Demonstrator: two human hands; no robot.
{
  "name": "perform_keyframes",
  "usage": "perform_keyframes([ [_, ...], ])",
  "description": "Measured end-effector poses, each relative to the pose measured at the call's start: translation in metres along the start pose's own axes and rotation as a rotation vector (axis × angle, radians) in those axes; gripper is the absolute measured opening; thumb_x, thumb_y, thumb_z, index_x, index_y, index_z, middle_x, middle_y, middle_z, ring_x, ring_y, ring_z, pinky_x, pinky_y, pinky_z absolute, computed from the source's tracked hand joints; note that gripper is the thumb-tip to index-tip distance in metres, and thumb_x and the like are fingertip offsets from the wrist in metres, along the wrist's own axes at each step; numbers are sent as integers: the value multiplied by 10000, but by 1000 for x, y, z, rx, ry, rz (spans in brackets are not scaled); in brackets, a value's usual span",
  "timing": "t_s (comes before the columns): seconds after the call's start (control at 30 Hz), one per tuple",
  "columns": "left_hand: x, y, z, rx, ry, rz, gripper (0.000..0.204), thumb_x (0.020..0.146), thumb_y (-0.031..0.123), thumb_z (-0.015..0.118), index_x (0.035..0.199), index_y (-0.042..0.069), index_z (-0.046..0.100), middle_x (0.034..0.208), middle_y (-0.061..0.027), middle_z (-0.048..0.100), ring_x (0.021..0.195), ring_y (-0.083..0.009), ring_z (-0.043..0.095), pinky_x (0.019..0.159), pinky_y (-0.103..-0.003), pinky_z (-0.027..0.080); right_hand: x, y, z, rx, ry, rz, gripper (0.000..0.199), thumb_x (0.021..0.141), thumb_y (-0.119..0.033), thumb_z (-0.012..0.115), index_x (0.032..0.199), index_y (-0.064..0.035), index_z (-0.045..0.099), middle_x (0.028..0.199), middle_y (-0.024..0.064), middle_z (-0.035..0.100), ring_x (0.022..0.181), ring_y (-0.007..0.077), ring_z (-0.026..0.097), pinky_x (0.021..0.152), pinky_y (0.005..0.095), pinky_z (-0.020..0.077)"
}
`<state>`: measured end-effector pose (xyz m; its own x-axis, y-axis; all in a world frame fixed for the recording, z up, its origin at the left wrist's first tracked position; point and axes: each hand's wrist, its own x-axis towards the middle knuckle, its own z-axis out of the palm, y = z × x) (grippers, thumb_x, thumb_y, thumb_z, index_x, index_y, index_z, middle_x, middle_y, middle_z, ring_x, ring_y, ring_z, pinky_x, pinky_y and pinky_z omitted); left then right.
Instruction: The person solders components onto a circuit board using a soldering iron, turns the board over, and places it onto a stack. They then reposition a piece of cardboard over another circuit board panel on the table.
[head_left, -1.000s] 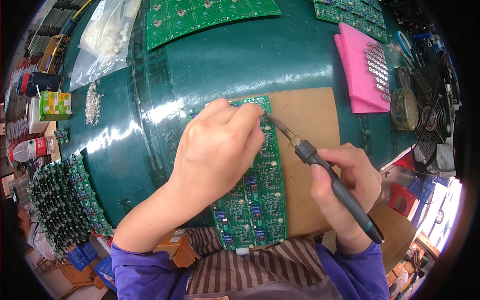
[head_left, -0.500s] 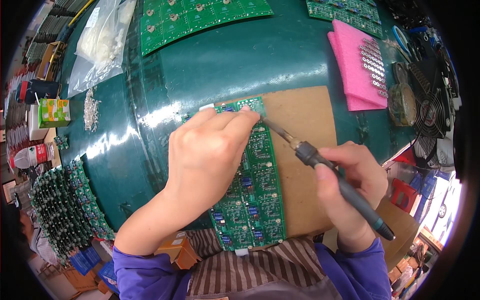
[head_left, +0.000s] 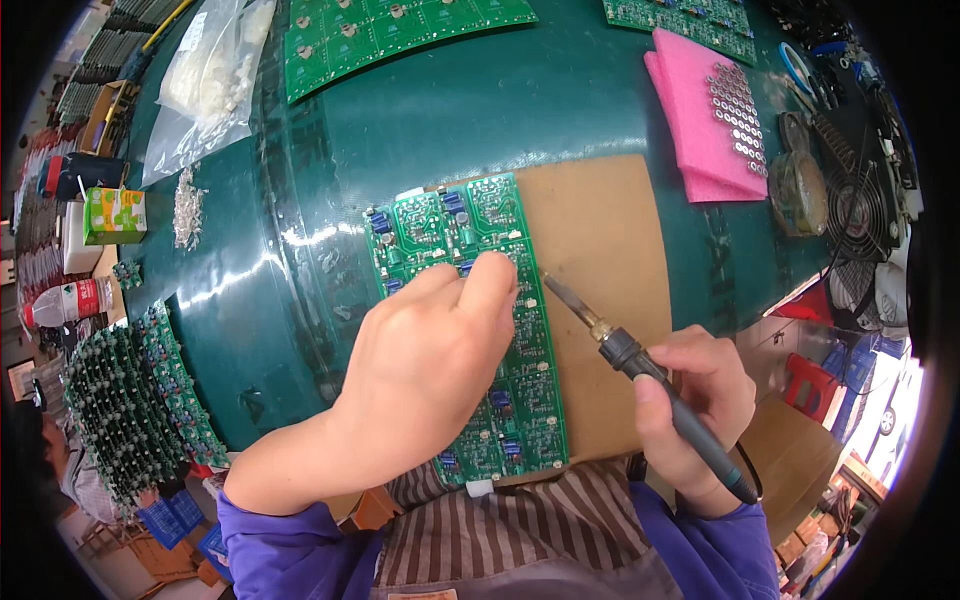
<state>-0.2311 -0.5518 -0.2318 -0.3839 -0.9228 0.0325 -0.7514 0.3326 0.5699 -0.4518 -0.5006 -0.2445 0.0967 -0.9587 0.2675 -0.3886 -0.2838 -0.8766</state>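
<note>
The circuit board panel [head_left: 538,375], populated with blue cylindrical components [head_left: 454,200], lies lengthwise from near to far along the left part of a brown sheet [head_left: 605,250] on the green-covered desk [head_left: 480,110]; the sheet presumably shields the desk surface from heat and scratches. The left hand [head_left: 425,350] is over the middle of the panel, palm down, with its fingers curled and bunched together. Its fingertips are hidden, so it cannot be told how tightly they close or whether they pinch anything; the posture would suit steadying the panel or a small part. The right hand [head_left: 700,400] is closed on the handle of a soldering iron [head_left: 625,352], gripping it between thumb and fingers much like a pen — a hold that likely gives fine control and keeps the skin behind the hot metal. The tip [head_left: 553,286] points far and left, just beside the right edge of the panel and close to the left hand; contact with the sheet cannot be confirmed. At the far right, small metal ring parts [head_left: 737,125] stand in rows on pink foam sheets [head_left: 688,135], probably for easy picking. At the left, a clear plastic bag [head_left: 205,85] of white parts, a loose pile of small parts [head_left: 187,210] and a group of circuit boards [head_left: 115,420] sit well apart from the iron — presumably to leave working room.
</note>
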Motion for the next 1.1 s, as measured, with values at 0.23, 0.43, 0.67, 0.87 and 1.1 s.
perform_keyframes([
  [0.23, -2, -3, 15, 61, 147, 62, 162, 788, -13, 700, 889, 16, 576, 775, -138, 649, 669, -289, 647, 551, -364, 497, 1, 0, 3, -30, -7, -14, 257, 713, 5, 737, 933, 30, 607, 779, 134, 652, 660, 211, 636, 600, 291, 497],
  [0.43, -2, -1, 18, 161, 162, 89, 152, 766, 6, 715, 857, 47, 600, 685, -101, 610, 573, -252, 601, 487, -351, 449, 7, -3, 8, -56, 4, -60, 241, 690, 26, 732, 900, 31, 614, 751, 127, 641, 637, 223, 630, 585, 304, 499],
  [0.67, -1, 1, 15, 148, 188, 77, 164, 757, 0, 714, 887, 48, 625, 706, -85, 609, 638, -253, 559, 578, -363, 459, 8, -7, 10, -84, 0, -134, 239, 665, 45, 725, 878, 36, 617, 710, 122, 624, 599, 252, 617, 552, 313, 490],
  [0.87, -2, -3, 19, 89, 215, 99, 174, 754, -11, 710, 901, 37, 629, 730, -91, 616, 657, -254, 554, 583, -359, 458, 9, -6, 12, -73, 11, -142, 248, 658, 44, 731, 880, 35, 620, 711, 123, 632, 602, 252, 622, 552, 316, 491],
  [1.1, -3, 1, 17, 165, 170, 46, 114, 784, 32, 713, 882, 49, 658, 680, -92, 616, 584, -259, 554, 542, -359, 454, 13, -8, 6, -60, -25, -120, 245, 675, 25, 744, 887, 33, 621, 726, 131, 646, 608, 238, 626, 558, 305, 484],
])
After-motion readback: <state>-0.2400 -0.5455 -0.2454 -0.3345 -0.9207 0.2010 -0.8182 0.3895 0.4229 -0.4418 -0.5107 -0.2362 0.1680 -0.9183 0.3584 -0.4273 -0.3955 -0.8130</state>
